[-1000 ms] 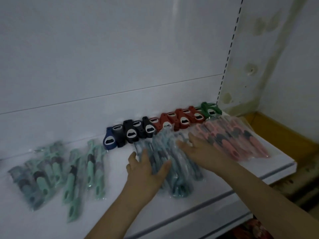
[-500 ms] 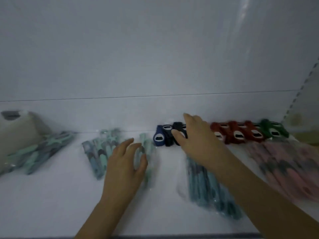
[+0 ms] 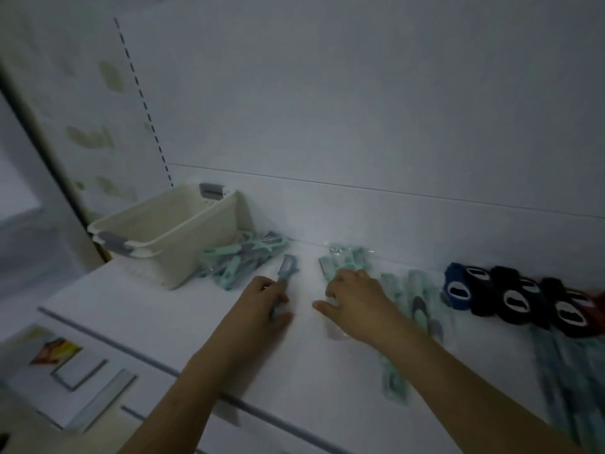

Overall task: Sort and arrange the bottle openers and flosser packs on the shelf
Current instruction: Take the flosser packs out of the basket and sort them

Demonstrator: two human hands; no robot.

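Note:
My left hand (image 3: 265, 298) is closed around a mint-green flosser pack (image 3: 287, 271) that lies on the white shelf (image 3: 137, 309). My right hand (image 3: 355, 298) rests with fingers spread on another mint-green pack (image 3: 343, 262). More mint packs (image 3: 422, 299) lie to the right of that hand. A heap of mint packs (image 3: 242, 260) sits beside the basket. Along the back wall at the right stands a row of bottle openers, one blue (image 3: 456, 286) and then black ones (image 3: 510, 298).
A cream plastic basket (image 3: 163, 231) with grey handles stands at the shelf's back left. Darker teal packs (image 3: 576, 375) lie blurred at the far right. The shelf's front edge (image 3: 108, 339) runs diagonally; a lower shelf with a printed label (image 3: 55, 350) shows at bottom left.
The view has swung left, bringing the basket into sight. Both hands have moved left from the teal packs and openers to the mint packs; my left hand has closed on one.

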